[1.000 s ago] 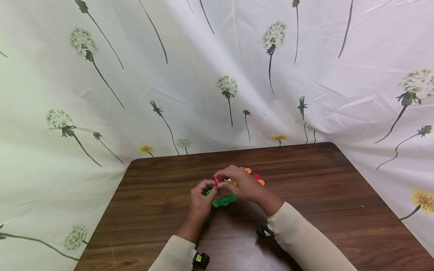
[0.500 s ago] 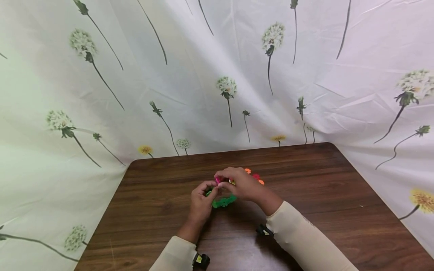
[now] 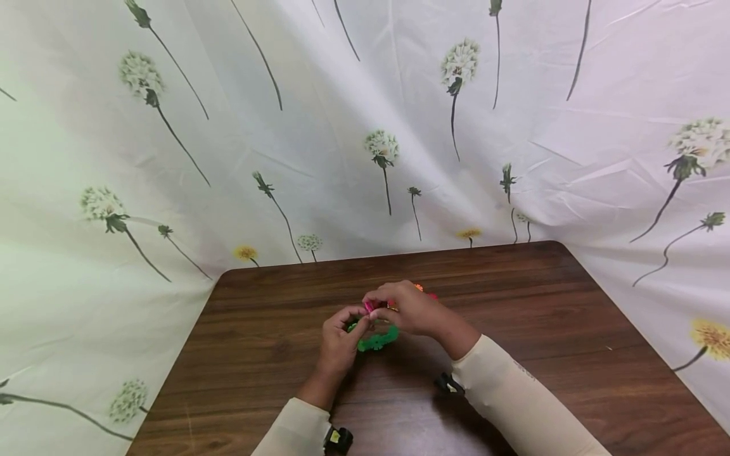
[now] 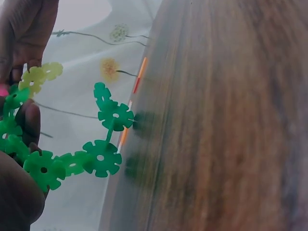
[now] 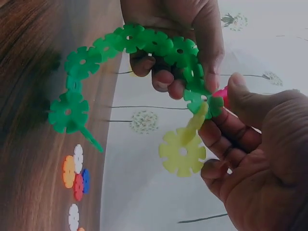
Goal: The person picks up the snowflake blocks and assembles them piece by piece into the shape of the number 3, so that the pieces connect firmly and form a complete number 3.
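green chain of flower discs, held just above the brown surface
the left hand has fingers curled round the chain; the right hand pinches a pink disc beside it. loose discs lie beyond on streaked woodgrain; a creased white sheet with printed dandelions hangs behind.

Stretching out as a dark brown, wood-grained table with rounded far corners and a pale sheen toward the near side. Carrying, in the far half, a white flower-shaped piece, an orange piece, a red piece and a blue piece close together. Bearing a second white piece just apart.
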Demonstrator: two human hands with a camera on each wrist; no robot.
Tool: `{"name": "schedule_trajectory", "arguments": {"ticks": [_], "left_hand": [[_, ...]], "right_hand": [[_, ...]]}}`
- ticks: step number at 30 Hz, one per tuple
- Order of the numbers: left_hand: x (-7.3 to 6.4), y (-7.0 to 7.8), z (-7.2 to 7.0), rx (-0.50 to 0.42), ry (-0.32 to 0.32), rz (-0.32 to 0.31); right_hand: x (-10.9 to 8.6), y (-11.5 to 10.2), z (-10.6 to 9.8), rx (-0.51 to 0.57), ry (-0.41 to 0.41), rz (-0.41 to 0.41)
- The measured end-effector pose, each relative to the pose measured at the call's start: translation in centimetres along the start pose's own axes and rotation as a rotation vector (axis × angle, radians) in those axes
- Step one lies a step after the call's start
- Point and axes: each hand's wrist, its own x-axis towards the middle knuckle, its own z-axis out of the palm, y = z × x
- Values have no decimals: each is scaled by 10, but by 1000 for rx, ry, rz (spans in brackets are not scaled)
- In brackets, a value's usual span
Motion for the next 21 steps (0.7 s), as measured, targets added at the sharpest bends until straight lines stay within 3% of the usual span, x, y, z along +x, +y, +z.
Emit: {"name": "schedule_trajectory", "arguments": {"ticks": [7, 15, 21], "left_hand": [[0, 2, -1, 4, 13, -19], [-1, 3, -4, 29, -40, -25], [-1, 2, -5, 78, -88, 30]], "right_hand": [[-6, 6, 4, -3, 49, 16], [-12, 11, 10, 28, 214, -27], [-15, 13, 17, 82, 265, -11]]}}
